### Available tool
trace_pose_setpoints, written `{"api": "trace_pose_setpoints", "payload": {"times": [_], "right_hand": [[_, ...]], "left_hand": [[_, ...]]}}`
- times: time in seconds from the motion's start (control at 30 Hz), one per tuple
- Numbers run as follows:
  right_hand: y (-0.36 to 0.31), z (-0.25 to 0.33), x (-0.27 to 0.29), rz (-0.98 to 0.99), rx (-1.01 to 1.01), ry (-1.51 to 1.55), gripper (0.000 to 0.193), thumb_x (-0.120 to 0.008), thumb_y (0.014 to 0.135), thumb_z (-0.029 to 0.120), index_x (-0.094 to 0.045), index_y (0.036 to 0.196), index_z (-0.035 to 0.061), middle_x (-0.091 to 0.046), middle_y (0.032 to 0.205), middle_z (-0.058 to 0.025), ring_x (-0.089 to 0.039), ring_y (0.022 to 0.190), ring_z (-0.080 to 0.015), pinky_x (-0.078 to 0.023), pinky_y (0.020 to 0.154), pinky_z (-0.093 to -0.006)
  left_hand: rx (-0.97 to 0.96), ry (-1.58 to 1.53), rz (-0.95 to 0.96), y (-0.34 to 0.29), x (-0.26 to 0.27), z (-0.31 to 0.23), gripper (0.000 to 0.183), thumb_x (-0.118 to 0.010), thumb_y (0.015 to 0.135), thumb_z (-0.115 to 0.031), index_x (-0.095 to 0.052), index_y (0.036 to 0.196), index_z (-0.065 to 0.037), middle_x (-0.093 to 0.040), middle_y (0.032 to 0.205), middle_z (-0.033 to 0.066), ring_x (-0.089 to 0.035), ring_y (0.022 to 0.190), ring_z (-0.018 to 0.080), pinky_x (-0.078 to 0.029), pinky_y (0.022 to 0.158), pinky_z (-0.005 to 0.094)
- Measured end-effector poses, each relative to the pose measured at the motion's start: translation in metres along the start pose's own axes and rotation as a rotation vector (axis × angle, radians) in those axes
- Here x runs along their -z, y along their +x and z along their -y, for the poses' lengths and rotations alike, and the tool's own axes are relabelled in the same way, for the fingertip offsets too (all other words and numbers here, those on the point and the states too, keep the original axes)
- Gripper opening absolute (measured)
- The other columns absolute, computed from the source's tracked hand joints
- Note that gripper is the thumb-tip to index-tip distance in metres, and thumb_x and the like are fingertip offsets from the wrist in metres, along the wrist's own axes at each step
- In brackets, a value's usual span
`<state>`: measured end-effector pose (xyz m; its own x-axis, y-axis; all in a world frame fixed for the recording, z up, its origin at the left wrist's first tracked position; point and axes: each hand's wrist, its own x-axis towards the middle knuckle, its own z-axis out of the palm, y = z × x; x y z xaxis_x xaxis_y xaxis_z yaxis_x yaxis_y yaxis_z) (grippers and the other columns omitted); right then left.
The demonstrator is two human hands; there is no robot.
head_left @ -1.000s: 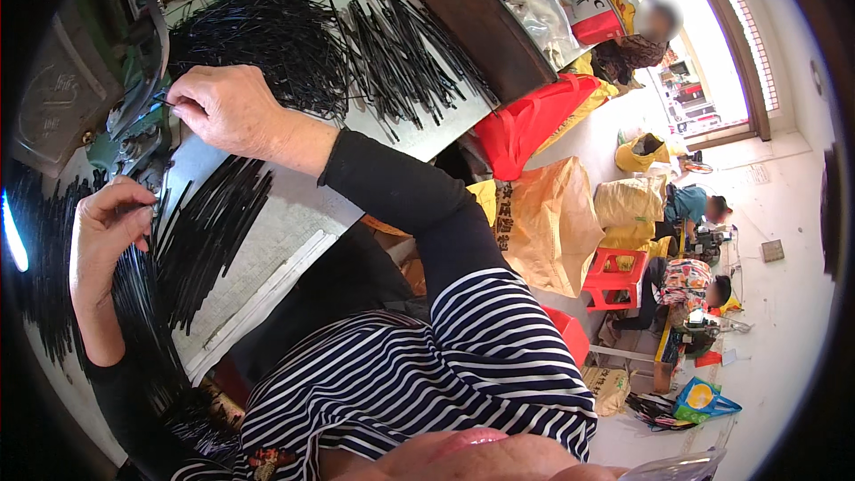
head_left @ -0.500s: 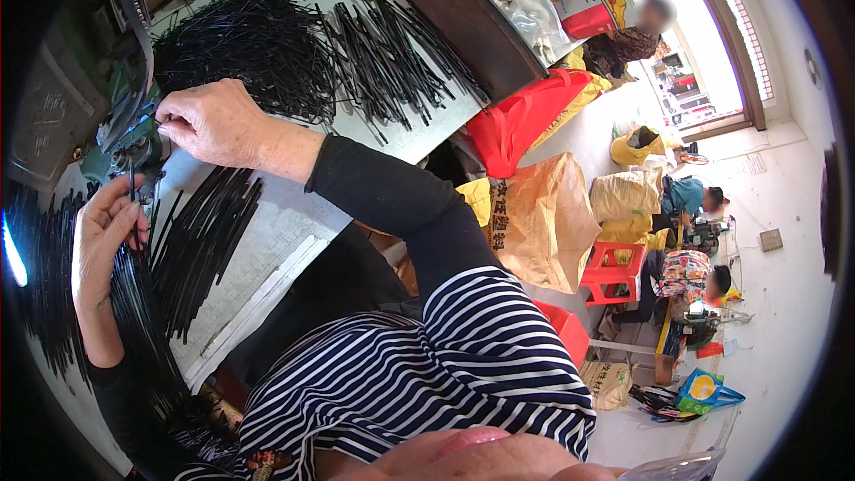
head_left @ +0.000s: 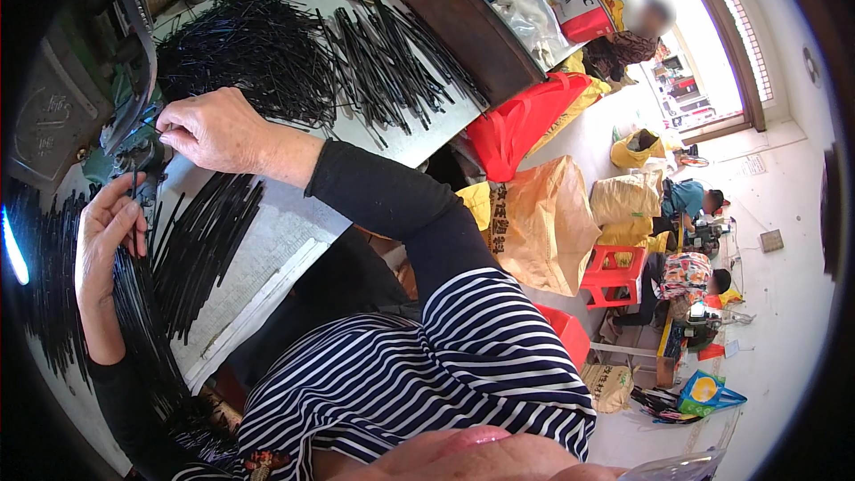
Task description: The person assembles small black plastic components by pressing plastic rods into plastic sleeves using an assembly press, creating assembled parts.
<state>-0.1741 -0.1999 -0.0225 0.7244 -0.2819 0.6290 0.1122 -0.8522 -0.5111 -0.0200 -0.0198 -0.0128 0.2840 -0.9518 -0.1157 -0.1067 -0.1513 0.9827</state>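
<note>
One black strip (head_left: 134, 185) stands between the nearly closed fingers of the left hand (head_left: 108, 236), just below the green machine (head_left: 136, 154); a second ago none showed there, so a piece is now gripped. Beside the machine, the right hand (head_left: 218, 129) curls, its hold impossible to tell.

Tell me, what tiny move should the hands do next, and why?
Perhaps the left hand could nudge its thin black strip slightly toward the green machine: the strip is pinched in its grip, and one end sticks out close to the machine.
</note>
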Motion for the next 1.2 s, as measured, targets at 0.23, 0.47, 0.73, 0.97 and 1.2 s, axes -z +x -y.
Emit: {"api": "trace_pose_setpoints", "payload": {"times": [0.23, 0.47, 0.73, 0.97, 1.2], "right_hand": [[-0.003, -0.003, 0.001, 0.005, 0.014, -0.015, 0.011, -0.063, 0.077, 0.015, -0.062, 0.082, 0.006, -0.064, 0.072, -0.0091, -0.063, 0.063, -0.0266, -0.049, 0.056, -0.0349], [0.002, -0.003, -0.008, 0.003, 0.035, 0.002, 0.012, -0.062, 0.078, 0.017, -0.063, 0.085, 0.0068, -0.064, 0.073, -0.009, -0.062, 0.064, -0.0265, -0.049, 0.056, -0.0345], [0.007, 0.018, 0.01, 0.321, -0.597, 0.696, 0.018, -0.057, 0.087, 0.011, -0.06, 0.1, -0.0007, -0.059, 0.072, -0.0043, -0.055, 0.056, -0.0082, -0.045, 0.051, -0.0199], [0.01, 0.028, -0.006, 0.461, -0.648, 0.738, 0.017, -0.057, 0.087, 0.012, -0.061, 0.097, -0.0006, -0.058, 0.068, -0.0021, -0.052, 0.051, -0.0056, -0.042, 0.048, -0.0174], [0.01, 0.03, -0.014, 0.505, -0.647, 0.758, 0.017, -0.057, 0.088, 0.012, -0.06, 0.097, -0.0018, -0.059, 0.067, -0.0024, -0.053, 0.051, -0.0056, -0.042, 0.047, -0.0174]], "left_hand": [[0.031, -0.024, 0.014, 0.001, -0.004, -0.001, 0.037, -0.054, 0.086, -0.015, -0.051, 0.118, 0.003, -0.054, 0.066, 0.001, -0.049, 0.046, 0.0051, -0.036, 0.042, 0.015], [0.034, 0.011, -0.042, -0.007, 0.001, -0.004, 0.039, -0.053, 0.086, -0.016, -0.05, 0.119, 0.004, -0.053, 0.064, 0.0012, -0.048, 0.046, 0.0057, -0.035, 0.041, 0.0164], [-0.05, -0.022, 0.027, 0.001, 0.001, -0.016, 0.039, -0.054, 0.085, -0.018, -0.053, 0.117, 0.004, -0.057, 0.067, 0.0023, -0.051, 0.049, 0.0061, -0.038, 0.044, 0.018], [-0.02, -0.106, -0.044, -0.002, 0.008, 0.001, 0.038, -0.057, 0.088, -0.021, -0.054, 0.118, 0.001, -0.06, 0.07, 0.0037, -0.055, 0.051, 0.0063, -0.041, 0.045, 0.0167], [-0.007, -0.136, -0.059, -0.003, 0.01, 0.002, 0.04, -0.056, 0.087, -0.02, -0.051, 0.121, 0.002, -0.06, 0.071, 0.0056, -0.056, 0.051, 0.0076, -0.042, 0.046, 0.018]]}}
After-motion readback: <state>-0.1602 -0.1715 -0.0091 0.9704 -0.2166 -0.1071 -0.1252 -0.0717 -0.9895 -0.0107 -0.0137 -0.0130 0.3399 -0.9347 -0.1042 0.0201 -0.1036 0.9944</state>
